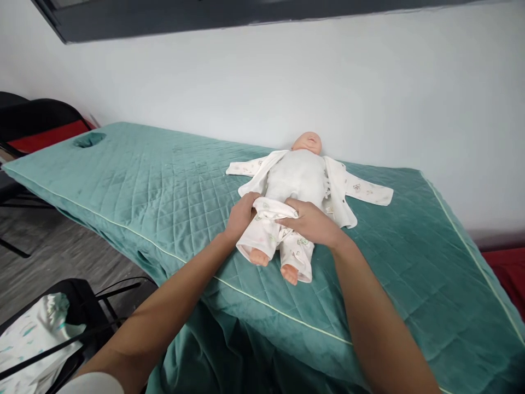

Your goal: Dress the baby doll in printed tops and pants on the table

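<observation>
A baby doll [301, 174] lies on its back on a green quilted bed [164, 186], head toward the wall. An open white printed jacket [344, 189] is spread under it, sleeves out to both sides. White printed trousers [273, 235] cover its legs, with both bare feet showing. My left hand [241, 216] grips the trousers' waistband at the doll's left hip. My right hand [309, 221] holds the waistband on the other side, fingers curled over the cloth.
A white wall runs behind the bed. A black chair with a red seat [45, 134] stands at far left. At lower left, a black chair [82, 312] holds white patterned cloth [33, 334]. Something red [508, 271] shows at right.
</observation>
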The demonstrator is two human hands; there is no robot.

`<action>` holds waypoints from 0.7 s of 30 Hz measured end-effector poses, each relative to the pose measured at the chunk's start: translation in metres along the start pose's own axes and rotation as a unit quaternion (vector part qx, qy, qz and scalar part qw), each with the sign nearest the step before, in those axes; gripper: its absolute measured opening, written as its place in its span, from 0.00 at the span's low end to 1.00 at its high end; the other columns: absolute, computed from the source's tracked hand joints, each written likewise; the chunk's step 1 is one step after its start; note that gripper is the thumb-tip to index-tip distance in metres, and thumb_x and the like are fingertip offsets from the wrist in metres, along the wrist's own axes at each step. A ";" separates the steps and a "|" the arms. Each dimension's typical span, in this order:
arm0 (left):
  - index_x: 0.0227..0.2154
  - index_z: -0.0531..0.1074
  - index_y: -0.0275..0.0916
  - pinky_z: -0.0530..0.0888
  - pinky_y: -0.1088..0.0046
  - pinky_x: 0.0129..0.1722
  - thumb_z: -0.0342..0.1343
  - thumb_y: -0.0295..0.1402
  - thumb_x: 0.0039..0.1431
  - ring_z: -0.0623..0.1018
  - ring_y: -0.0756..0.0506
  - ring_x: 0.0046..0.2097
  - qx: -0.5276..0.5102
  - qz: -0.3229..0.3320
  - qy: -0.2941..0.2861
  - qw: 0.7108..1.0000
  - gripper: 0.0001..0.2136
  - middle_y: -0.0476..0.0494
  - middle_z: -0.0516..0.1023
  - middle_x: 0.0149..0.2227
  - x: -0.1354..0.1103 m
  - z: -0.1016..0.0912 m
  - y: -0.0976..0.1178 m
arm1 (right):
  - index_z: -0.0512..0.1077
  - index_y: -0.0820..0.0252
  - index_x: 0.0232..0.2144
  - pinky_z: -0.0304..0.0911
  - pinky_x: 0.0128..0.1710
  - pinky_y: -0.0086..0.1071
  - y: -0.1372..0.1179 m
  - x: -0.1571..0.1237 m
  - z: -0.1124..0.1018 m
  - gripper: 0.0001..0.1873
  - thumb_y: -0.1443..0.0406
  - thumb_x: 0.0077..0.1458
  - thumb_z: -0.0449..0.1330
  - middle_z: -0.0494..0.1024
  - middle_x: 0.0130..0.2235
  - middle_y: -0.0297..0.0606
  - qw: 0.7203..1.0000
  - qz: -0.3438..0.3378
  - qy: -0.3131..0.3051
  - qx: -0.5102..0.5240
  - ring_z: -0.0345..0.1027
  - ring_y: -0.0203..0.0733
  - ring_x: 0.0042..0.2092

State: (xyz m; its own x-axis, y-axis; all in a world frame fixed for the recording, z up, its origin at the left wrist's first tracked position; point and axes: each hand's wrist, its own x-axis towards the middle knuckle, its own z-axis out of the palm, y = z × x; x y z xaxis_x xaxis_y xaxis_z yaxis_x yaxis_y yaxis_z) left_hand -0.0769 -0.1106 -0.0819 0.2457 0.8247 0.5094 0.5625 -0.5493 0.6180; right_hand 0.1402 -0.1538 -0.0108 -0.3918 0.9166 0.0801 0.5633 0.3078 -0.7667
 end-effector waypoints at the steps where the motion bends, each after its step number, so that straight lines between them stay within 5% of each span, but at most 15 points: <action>1: 0.43 0.69 0.39 0.71 0.64 0.47 0.51 0.22 0.58 0.75 0.41 0.45 0.018 0.021 0.000 1.000 0.11 0.39 0.77 0.42 0.003 0.001 -0.001 | 0.69 0.57 0.34 0.57 0.36 0.33 0.001 0.001 0.000 0.12 0.55 0.58 0.60 0.74 0.35 0.32 1.000 -0.002 0.009 -0.002 0.66 0.41 0.37; 9: 0.43 0.71 0.39 0.71 0.63 0.49 0.49 0.25 0.62 0.75 0.40 0.47 0.054 0.087 -0.010 0.995 0.10 0.37 0.77 0.44 0.016 0.006 -0.009 | 0.64 0.57 0.30 0.55 0.34 0.31 0.011 0.006 0.004 0.10 0.59 0.57 0.60 0.67 0.30 0.28 0.995 0.013 0.080 0.062 0.60 0.37 0.33; 15: 0.38 0.72 0.38 0.70 0.69 0.45 0.52 0.28 0.59 0.74 0.45 0.41 -0.124 0.029 -0.032 0.991 0.06 0.45 0.75 0.38 0.006 -0.004 0.002 | 0.72 0.58 0.39 0.60 0.38 0.31 0.013 -0.001 -0.004 0.15 0.53 0.58 0.64 0.73 0.36 0.33 0.977 -0.013 0.046 0.207 0.66 0.39 0.38; 21: 0.37 0.75 0.38 0.68 0.69 0.46 0.55 0.36 0.62 0.73 0.44 0.43 -0.349 -0.058 -0.074 0.932 0.08 0.44 0.75 0.39 0.000 -0.018 0.002 | 0.76 0.56 0.38 0.56 0.29 0.29 0.020 -0.008 -0.017 0.15 0.51 0.59 0.63 0.75 0.32 0.33 0.966 0.046 0.109 0.230 0.62 0.34 0.30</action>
State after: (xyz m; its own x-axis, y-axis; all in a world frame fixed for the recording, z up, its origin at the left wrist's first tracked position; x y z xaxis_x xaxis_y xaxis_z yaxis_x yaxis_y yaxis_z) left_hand -0.0897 -0.1143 -0.0702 0.3496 0.8654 0.3588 -0.0470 -0.3663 0.9293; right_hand 0.1670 -0.1507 -0.0164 -0.1642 0.9822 0.0918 0.1859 0.1222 -0.9749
